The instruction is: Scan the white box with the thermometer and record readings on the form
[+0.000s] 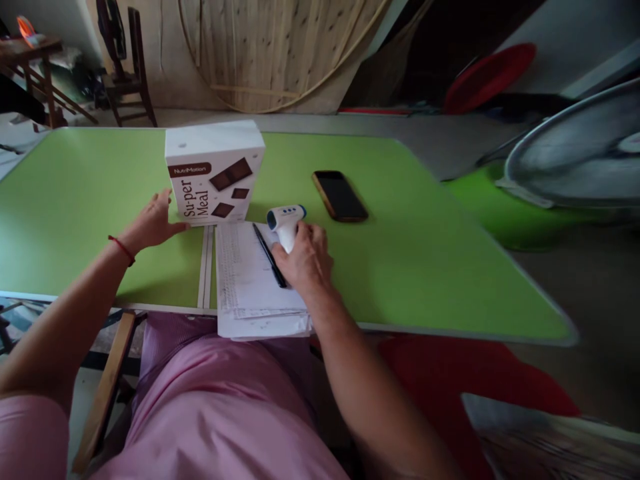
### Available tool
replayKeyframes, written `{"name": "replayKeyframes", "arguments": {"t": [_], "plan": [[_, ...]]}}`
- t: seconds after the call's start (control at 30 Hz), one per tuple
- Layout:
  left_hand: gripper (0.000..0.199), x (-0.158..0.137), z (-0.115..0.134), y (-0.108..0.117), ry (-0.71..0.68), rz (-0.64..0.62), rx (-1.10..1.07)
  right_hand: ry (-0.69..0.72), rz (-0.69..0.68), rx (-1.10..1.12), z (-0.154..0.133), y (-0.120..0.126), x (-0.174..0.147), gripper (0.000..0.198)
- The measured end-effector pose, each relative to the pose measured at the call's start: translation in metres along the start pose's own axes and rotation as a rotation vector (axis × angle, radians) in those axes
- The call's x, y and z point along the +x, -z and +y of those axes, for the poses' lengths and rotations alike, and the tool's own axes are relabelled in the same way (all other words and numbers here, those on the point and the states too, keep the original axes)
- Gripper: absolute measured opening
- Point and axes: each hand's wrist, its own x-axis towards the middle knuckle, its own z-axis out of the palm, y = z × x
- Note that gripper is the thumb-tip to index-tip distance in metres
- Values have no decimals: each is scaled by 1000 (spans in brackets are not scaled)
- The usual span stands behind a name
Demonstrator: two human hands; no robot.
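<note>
Okay, headcount: two hands, left hand (153, 221) and right hand (309, 260). One box (215, 157) by the left, with three chocolate-looking pieces printed on its front. One white handheld device (287, 230) in the right, and I get three blue buttons (289, 211) on it. One pen (270, 257) right beside that hand, one phone (340, 195) beyond it. One stack of papers (237, 280) between them, can't count the sheets. All on one bench (425, 253), lol.

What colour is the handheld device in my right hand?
The handheld device is mostly white with blue accents, shown best in the head view.
</note>
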Motion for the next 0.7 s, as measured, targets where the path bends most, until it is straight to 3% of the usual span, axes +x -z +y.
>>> {"name": "replayKeyframes", "arguments": {"t": [0.1,0.17,0.23,0.3,0.43,0.53,0.7], "plan": [[53,-42,44,-9,43,-81,511,-1,0,8,2,-1,0,54],[52,-75,72,-29,-107,-96,557,-18,-21,13,2,0,1,55],[53,-102,91,-55,-344,-217,452,-31,-35,24,2,3,1,55],[56,-120,97,-78,-483,-284,419,-3,14,38,2,8,1,52],[55,-130,91,-96,-454,-253,453,190,171,98,-8,22,-6,35],[47,-128,90,-97,-454,-260,456,293,50,99,-23,30,-14,32],[43,-128,95,-96,-455,-245,441,269,-224,-183,-40,33,-20,33]]}}
